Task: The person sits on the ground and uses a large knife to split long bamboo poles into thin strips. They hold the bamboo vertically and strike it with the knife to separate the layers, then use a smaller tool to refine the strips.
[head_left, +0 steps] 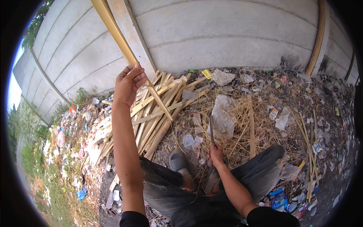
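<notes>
Raised ahead on the left, my left hand is closed around a long split bamboo strip. The strip slants from the top of the picture down past my fingers, and its lower end overlaps the heap of pale bamboo strips. Between my knees, my right hand grips a knife with a long, dark, narrow blade that points away from me. The blade stands apart from the bamboo strip. Fingers cover most of the knife's handle.
A grey concrete panel wall stands ahead, with a bamboo pole upright against it. Shavings, a crumpled whitish sheet and scattered litter cover the ground. A blue packet lies at lower right. Weeds grow at left.
</notes>
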A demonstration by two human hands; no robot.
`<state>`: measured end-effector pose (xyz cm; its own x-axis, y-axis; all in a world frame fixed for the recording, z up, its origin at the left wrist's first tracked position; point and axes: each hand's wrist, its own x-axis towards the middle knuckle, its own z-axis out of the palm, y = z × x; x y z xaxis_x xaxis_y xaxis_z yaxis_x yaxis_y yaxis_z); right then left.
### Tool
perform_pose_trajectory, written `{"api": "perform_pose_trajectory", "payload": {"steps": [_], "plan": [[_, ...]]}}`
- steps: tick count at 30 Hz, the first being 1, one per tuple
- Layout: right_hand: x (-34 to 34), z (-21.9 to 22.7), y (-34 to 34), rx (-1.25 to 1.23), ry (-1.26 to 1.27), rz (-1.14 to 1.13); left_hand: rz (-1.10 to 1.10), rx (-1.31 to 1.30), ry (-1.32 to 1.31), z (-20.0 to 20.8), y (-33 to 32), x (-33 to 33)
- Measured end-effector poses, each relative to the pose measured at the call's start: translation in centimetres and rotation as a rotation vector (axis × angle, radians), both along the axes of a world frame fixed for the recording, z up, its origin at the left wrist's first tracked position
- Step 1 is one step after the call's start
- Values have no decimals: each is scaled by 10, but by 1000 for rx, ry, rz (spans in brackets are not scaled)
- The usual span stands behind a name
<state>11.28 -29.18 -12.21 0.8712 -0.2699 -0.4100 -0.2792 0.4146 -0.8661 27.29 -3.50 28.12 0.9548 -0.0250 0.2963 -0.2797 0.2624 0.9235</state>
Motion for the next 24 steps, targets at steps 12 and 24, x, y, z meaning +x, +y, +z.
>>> {"api": "perform_pose_trajectory", "payload": {"steps": [12,24], "plan": [[-2,-5,-1,0,11,-21,329,633,-449,-25,-78,1],[-2,-7,-3,5,17,-67,354,660,-462,-66,-90,33]]}}
